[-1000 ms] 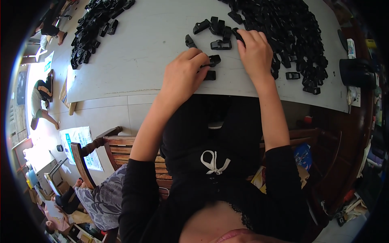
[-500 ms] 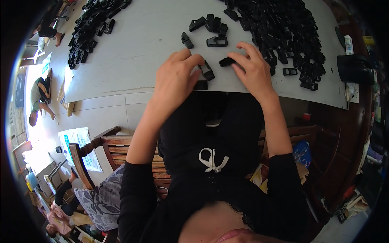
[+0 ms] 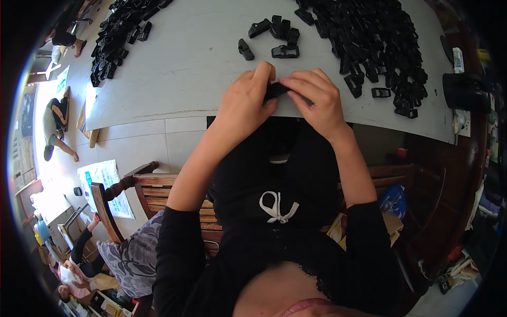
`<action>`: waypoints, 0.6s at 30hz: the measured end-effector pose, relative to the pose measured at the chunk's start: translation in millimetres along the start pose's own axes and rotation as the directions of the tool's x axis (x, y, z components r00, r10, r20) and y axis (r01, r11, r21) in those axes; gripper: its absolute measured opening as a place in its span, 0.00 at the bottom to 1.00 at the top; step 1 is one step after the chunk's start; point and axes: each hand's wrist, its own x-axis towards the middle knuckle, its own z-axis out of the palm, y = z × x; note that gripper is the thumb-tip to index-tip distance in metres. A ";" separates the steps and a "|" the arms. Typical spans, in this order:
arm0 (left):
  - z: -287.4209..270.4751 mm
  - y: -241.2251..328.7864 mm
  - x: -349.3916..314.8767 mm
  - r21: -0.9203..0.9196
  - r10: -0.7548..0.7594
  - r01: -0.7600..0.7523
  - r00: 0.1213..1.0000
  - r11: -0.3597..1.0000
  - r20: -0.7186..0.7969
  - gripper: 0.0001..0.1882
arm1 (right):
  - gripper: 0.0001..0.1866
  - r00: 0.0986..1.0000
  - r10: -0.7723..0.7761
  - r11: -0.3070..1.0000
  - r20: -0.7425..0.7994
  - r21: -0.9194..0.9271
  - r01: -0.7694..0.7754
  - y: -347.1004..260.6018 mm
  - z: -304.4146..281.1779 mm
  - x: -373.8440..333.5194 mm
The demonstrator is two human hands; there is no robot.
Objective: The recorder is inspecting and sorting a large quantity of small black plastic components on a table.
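Note:
At the front edge of the table, my left hand [image 3: 245,100] and my right hand [image 3: 318,99] meet over a small black plastic buckle-like part [image 3: 275,91]. The left thumb and fingers are closed around it, while the right fingertips pinch its right end. My fingers hide much of its shape. Just beyond my hands lie several similar loose parts: a framed one [image 3: 285,52] with an opening, a tilted one [image 3: 245,49] to its left, and a small cluster [image 3: 280,27] farther back.
A large heap of black parts [image 3: 369,47] spreads over the grey table [image 3: 185,79] at right; another heap [image 3: 113,45] lies at far left. A black rounded object [image 3: 465,92] stands beyond the right edge. People [image 3: 58,119] are in the left background.
My right hand has moved left to join my left hand. Held apart before, both hands now grip at one spot, and the fingers have closed in on the black part.

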 end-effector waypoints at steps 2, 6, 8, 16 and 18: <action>0.7 -0.8 -0.4 -0.028 0.031 -0.031 1.000 0.999 -0.007 0.24 | 0.18 1.000 -0.005 1.000 0.024 0.007 0.005 -1.9 2.1 1.4; 1.3 -1.7 -0.3 -0.041 0.038 -0.038 0.999 0.998 0.000 0.26 | 0.18 0.991 -0.113 0.981 0.078 -0.147 0.123 -5.5 3.6 3.9; -1.5 -2.2 0.4 -0.043 0.045 -0.045 0.999 0.998 0.002 0.27 | 0.18 0.983 -0.156 0.966 0.094 -0.193 0.172 -6.0 2.8 1.7; 6.2 -9.2 46.5 0.005 0.124 -0.124 0.983 0.992 -0.137 0.13 | 0.20 0.979 -0.132 0.887 0.152 -0.422 0.185 -14.3 5.8 -13.7; 21.9 -16.9 56.3 0.130 0.121 -0.106 0.987 0.986 -0.108 0.15 | 0.21 0.982 -0.113 0.901 0.152 -0.400 0.166 -13.5 8.2 -18.3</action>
